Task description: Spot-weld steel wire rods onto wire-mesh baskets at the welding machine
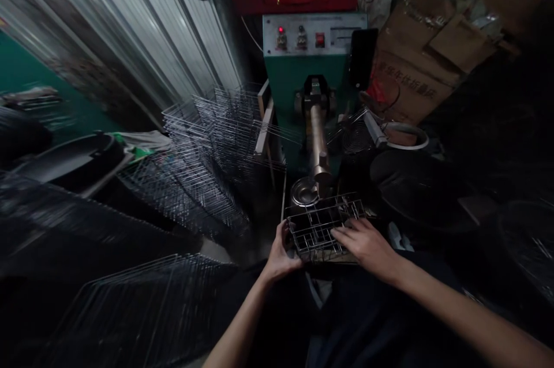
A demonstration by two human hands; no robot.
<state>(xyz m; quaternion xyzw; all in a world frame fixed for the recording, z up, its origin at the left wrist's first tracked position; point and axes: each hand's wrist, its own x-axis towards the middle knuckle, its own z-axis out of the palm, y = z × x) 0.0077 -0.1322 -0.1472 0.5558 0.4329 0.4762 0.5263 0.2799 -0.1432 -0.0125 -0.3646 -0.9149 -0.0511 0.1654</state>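
A small metal wire basket is between my two hands, just below the arm of a machine. My left hand grips its left side, thumb toward me and fingers behind the wires. On the right, my right hand has its fingers curled over the wires. Above the basket's far edge hangs the tip of the machine's round metal arm; I cannot tell whether they touch. Behind the basket is a shiny round metal dish.
The green machine carries a panel with switches and a lit red lamp. Piles of wire racks stand at left, with more wire frames at lower left. A black phone, a cardboard box and a white-rimmed bucket are at right.
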